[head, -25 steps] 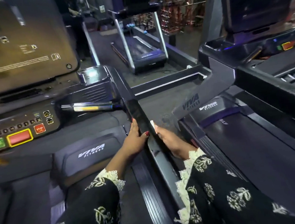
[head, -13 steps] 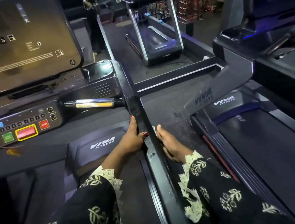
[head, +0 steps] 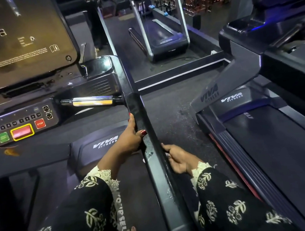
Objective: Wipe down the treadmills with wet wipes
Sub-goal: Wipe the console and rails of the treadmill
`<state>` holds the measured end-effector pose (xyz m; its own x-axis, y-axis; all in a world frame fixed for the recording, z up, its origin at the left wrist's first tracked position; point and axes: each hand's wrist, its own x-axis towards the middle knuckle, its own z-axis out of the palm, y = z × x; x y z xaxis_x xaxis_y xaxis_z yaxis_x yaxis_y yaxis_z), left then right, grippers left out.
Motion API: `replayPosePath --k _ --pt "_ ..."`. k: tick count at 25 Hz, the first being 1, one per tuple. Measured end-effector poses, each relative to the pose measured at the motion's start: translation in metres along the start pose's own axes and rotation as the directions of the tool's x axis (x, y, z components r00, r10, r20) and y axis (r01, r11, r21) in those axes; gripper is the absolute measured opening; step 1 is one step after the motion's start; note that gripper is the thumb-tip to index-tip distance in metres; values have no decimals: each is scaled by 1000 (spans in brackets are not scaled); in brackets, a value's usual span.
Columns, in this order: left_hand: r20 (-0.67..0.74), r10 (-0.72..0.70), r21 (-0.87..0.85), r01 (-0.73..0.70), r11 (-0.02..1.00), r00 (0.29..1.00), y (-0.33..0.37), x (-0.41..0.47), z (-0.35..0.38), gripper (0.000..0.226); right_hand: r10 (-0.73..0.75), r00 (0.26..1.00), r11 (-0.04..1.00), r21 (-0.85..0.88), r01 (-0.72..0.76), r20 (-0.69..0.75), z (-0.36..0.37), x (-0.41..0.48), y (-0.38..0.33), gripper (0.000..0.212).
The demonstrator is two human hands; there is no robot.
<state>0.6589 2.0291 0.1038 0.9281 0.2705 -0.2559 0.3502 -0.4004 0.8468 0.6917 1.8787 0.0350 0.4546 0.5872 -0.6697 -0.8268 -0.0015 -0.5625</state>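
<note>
My hands sit on either side of the black handrail (head: pixel 137 105) of the treadmill (head: pixel 104 142) I stand on. The left hand (head: pixel 129 137) grips the rail's inner side, thumb laid over the top and forefinger stretched along it. The right hand (head: pixel 176 159) is lower on the outer side, fingers curled against the edge. I cannot tell whether a wet wipe lies under them. Between the hands the rail top is flecked with droplets. To the left is the console (head: pixel 20 128) with its red and green buttons, below a dark screen (head: pixel 15 36). Across a strip of floor (head: pixel 172 111) on the right stands a second treadmill (head: pixel 264 140).
</note>
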Motion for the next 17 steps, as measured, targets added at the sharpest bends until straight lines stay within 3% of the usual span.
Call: replayPosePath --k 4,10,15,17 --pt "-21 26 -1 -26 1000 999 -1 -1 2 74 -196 974 981 -10 196 -114 9 1 5 35" --pt "9 -13 -120 14 993 1000 -4 -1 3 73 -558 815 825 3 565 -155 -4 -17 49 26" --pt "-21 -24 -88 22 996 1000 -9 3 6 72 -502 828 861 -62 504 -249 10 -17 30 26" --pt "-32 10 -2 -10 1000 999 -15 2 5 68 -588 775 808 -135 573 -232 21 -21 20 28"
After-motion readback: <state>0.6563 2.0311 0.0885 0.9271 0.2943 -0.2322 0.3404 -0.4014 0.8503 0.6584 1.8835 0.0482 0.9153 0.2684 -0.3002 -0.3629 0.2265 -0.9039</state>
